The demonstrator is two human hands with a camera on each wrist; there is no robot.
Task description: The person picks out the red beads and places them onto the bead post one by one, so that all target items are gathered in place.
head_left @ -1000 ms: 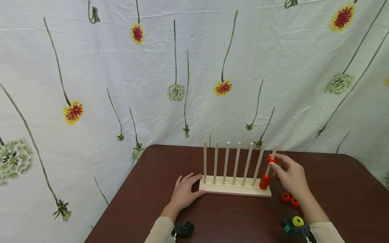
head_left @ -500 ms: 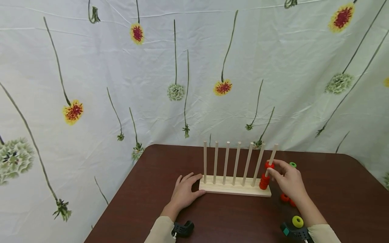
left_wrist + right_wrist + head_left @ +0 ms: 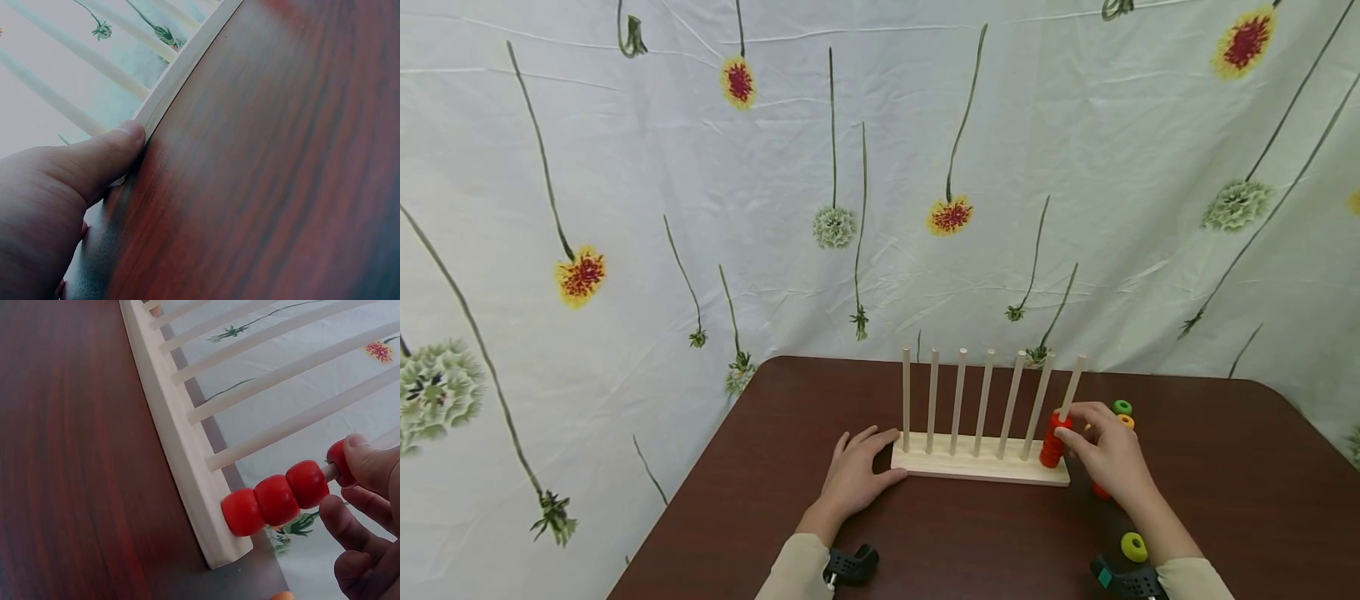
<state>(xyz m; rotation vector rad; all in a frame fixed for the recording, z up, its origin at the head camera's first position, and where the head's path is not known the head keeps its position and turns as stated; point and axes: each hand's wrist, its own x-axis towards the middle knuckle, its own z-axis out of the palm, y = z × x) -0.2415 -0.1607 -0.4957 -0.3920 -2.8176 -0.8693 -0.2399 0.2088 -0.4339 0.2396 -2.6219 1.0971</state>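
Note:
A pale wooden rack [image 3: 977, 468] with a row of upright pegs stands on the table. My left hand [image 3: 853, 473] grips its left end, thumb [image 3: 106, 153] against the front edge and index finger towards the back corner. On the rightmost peg, three red beads [image 3: 277, 500] are stacked at the base. Just above them my right hand [image 3: 1112, 454] pinches another red bead [image 3: 339, 464] threaded on that peg. A small gap between it and the stack shows in the right wrist view.
Right of the rack lie a green bead [image 3: 1122, 407], an orange-yellow bead [image 3: 1126, 422] and a red bead [image 3: 1101, 492] partly behind the right hand. A yellow-green bead [image 3: 1134, 547] lies near the right wrist. A flowered cloth [image 3: 880, 208] hangs behind the dark brown table [image 3: 970, 533].
My right hand has slid the red bead down the rightmost peg, from near the top to just above the stack. The left hand and the rack have stayed put.

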